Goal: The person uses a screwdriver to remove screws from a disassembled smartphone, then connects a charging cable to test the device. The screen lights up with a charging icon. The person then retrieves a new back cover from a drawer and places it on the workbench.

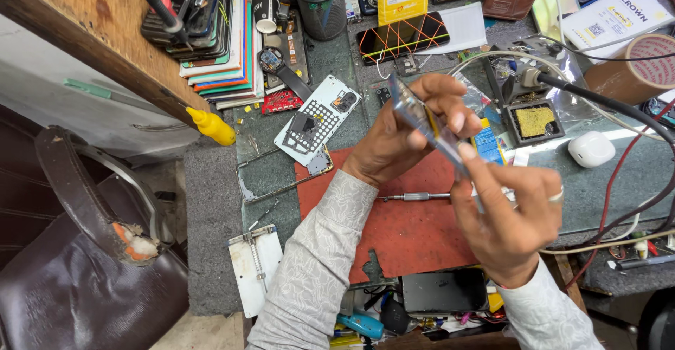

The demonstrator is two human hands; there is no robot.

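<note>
Count, around red mat (415,234): hands 2 (left (394,143), right (510,213)); screwdriver 1 (415,197); tape roll 1 (643,65); white earbud case 1 (592,148); pen cup 1 (323,13).

Slim phone (420,121) tilted edge-on above red mat (411,230)

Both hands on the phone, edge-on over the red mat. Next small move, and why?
Probably lay the phone flat on the red mat. The left hand and right hand both pinch it in mid-air, so neither is free for the screwdriver lying beneath.
</note>
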